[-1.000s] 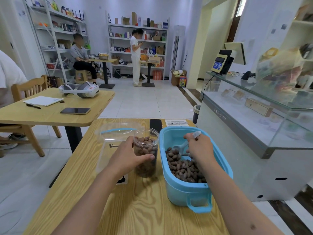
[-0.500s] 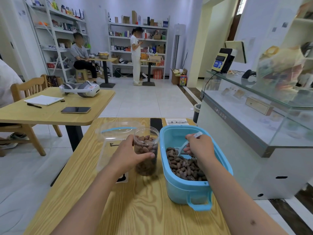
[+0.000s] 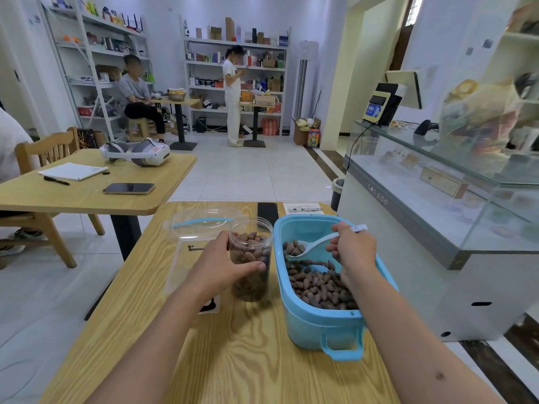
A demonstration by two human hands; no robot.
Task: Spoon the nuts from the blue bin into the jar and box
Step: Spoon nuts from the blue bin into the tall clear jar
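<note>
Spoon (image 3: pixel 309 246): loaded, gripped by right hand (image 3: pixel 354 250) fingers, bowl pointing left.
Jar (image 3: pixel 251 258): just left, clasped by left hand (image 3: pixel 220 266).

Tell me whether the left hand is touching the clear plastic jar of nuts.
Touching. The head view shows the left hand wrapped around the clear plastic jar, thumb across its front, fingers behind its rim.

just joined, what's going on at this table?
A person is spooning brown nuts from a light blue plastic bin into a clear plastic jar. The left hand grips the nearly full jar; the right hand holds a white spoon loaded with nuts, raised above the bin's contents.
</note>
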